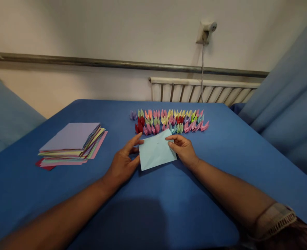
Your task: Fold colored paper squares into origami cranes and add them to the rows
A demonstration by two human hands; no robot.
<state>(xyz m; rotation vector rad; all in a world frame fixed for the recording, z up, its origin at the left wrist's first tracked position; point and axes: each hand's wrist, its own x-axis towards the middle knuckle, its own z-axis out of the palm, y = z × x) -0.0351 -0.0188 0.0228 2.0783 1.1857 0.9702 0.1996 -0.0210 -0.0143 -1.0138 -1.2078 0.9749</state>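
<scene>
A light blue sheet of origami paper [157,152] is held slightly tilted above the blue table, between my two hands. My right hand [184,149] pinches its right edge, thumb on the near face. At the left edge, my left hand [124,159] has its index finger and thumb closed on the paper, the other fingers partly hidden behind. Faint crease lines and a small dark mark show on the sheet. Just beyond it stand rows of small folded paper cranes [171,119] in pink, red, yellow, green, blue and purple.
A stack of coloured paper squares [70,137], lilac on top, lies at the left of the blue-covered table [111,113]. Behind are a wall rail [103,63], a radiator [189,91] and a plugged-in cord [202,66]. Blue curtains [288,90] hang at both sides.
</scene>
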